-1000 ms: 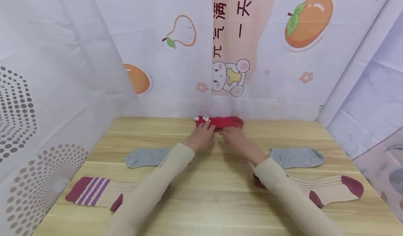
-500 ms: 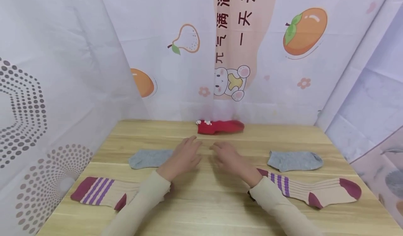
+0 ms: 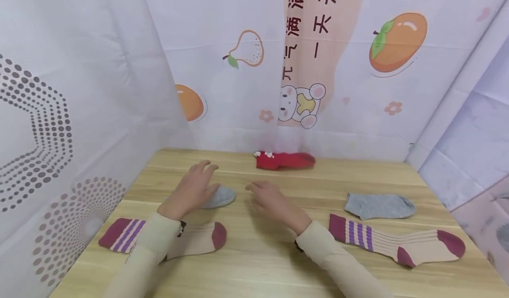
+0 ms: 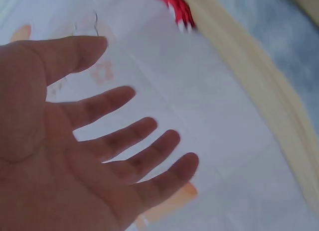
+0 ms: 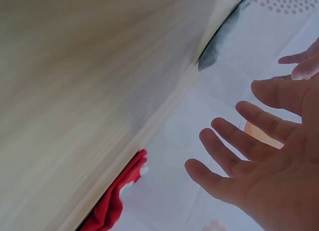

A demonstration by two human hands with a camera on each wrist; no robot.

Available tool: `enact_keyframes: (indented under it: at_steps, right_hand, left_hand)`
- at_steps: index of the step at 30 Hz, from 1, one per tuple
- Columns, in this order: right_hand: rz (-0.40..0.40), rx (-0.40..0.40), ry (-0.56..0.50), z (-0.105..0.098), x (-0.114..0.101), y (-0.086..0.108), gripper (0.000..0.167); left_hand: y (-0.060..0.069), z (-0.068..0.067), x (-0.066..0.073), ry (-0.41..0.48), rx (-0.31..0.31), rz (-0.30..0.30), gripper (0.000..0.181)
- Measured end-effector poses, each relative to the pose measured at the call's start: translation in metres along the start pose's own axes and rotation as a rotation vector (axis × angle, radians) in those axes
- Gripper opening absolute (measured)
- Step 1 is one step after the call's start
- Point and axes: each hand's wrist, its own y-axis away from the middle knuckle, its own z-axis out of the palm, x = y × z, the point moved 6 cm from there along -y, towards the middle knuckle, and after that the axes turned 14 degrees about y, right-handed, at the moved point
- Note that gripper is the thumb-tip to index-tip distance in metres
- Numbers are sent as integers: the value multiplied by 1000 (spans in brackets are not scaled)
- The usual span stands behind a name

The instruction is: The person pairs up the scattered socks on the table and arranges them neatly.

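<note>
My left hand (image 3: 191, 191) hovers over the left grey sock (image 3: 221, 197), its fingers spread and holding nothing; the hand hides part of that sock. In the left wrist view the same hand (image 4: 99, 136) shows a bare palm. My right hand (image 3: 274, 203) is above the middle of the table, fingers loosely extended, with nothing in them; the right wrist view shows this hand (image 5: 259, 146) likewise. A red sock (image 3: 285, 161) with white trim at its cuff lies flat at the back, beyond both hands.
On the wooden table (image 3: 254, 262), a second grey sock (image 3: 379, 206) lies at the right. Cream socks with maroon and purple stripes lie nearer: one right (image 3: 393, 242), one left (image 3: 199, 240), partly under my left forearm. Printed white curtains (image 3: 222, 112) enclose the table.
Both hands have come away from the red sock, which stays at the back. The left hand has moved left over the grey sock; the right hand has drawn back and slightly left.
</note>
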Motion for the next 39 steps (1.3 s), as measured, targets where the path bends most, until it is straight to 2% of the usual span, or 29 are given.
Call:
enact_keyframes:
  at_steps: [5, 10, 13, 17, 21, 24, 27, 33, 39]
  right_hand:
    - [42, -15, -46, 0, 1, -17, 35]
    - [81, 8, -117, -7, 0, -32, 34]
    - [87, -41, -149, -2, -7, -43, 35]
    - [80, -102, -143, 12, -17, -59, 35]
    - [50, -117, -71, 25, -25, -69, 30]
    - [-1, -138, 4, 34, -30, -72, 21]
    - [-27, -173, 35, 41, -31, -70, 13]
    - [20, -202, 30, 41, -29, -65, 7]
    - [38, -236, 50, 42, -27, -60, 5]
  left_hand:
    - [6, -19, -20, -10, -74, -120, 43]
    - [9, -25, -40, -3, -135, -201, 41]
    - [11, -22, -55, 2, -161, -224, 41]
    - [12, -15, -72, 14, -183, -246, 38]
    - [12, -7, -85, -2, -193, -248, 33]
    - [14, -2, -94, -16, -205, -269, 27]
    - [12, 1, -99, -22, -219, -282, 21]
    - [8, 12, -99, -3, -239, -264, 17]
    - [8, 17, -100, 3, -218, -258, 12]
